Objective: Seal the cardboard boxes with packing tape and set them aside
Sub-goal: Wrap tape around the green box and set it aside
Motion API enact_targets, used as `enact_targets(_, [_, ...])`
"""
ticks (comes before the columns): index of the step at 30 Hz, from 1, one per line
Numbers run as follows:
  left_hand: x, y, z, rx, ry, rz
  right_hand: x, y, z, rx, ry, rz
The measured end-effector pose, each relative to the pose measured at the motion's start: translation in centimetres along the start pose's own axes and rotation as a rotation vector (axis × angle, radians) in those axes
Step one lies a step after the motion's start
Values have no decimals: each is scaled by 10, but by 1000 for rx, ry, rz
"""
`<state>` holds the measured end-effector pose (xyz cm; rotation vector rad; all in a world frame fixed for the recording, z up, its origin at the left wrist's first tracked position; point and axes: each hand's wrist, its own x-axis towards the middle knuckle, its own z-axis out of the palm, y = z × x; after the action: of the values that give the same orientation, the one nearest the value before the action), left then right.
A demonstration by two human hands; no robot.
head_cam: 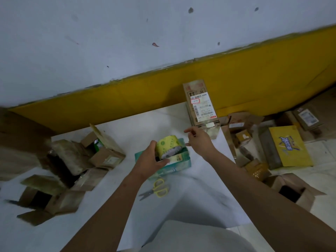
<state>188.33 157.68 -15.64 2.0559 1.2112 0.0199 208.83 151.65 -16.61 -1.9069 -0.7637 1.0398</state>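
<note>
label [202,106] print unreadable | open boxes [60,179] blurred | teal box [181,161] part-hidden by left hand [148,163], tape roll [168,144]

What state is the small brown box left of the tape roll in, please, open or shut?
Open: the small brown box has its flaps raised, and something green shows inside.
</note>
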Motion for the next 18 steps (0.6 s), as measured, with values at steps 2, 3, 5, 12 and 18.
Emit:
enact_targets(2, [6,-6,1,-57,35,-36,2,-12,4,-30,16,-56])
enact_targets(3, [8,-7,-1,-88,57,-60,4,-18,5,-58,26,-85])
enact_targets(5, [13,-10,-3,-127,96,-94,6,-30,9,-134,51,-149])
enact_targets(12, [11,-13,14,54,211,-64,9,-17,9,-182,104,-65])
enact_targets(18, [9,-20,17,133,184,0,3,22,13,-181,87,-62])
